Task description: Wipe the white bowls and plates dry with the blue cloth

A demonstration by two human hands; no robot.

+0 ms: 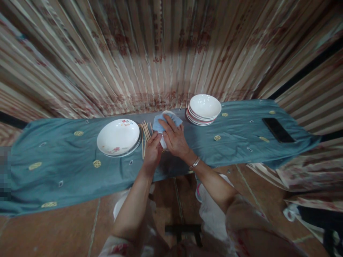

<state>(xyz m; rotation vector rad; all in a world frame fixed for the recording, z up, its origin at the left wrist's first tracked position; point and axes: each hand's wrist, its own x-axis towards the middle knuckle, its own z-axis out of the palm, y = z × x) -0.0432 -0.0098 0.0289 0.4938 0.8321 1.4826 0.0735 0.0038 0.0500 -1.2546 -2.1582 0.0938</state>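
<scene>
Both hands meet over the middle of the table. My right hand [175, 141], with a silver bracelet at its wrist, presses a light blue cloth [160, 123] with its fingers partly spread over it. Beneath the cloth shows a white, dish-like piece [163, 142], mostly hidden, so its exact kind is unclear. My left hand [153, 148] is closed on the near left edge of this white piece, thumb close to the right hand's fingers. Just left of the hands lie several wooden chopsticks [146, 132]. Farther left is a stack of white floral plates [118, 137].
A stack of white bowls [205, 107] with red bands stands right of the hands, near the back edge. A black phone [278, 130] lies at the right end. A teal patterned cloth [66, 153] covers the narrow table. Pleated curtains [171, 53] hang close behind it.
</scene>
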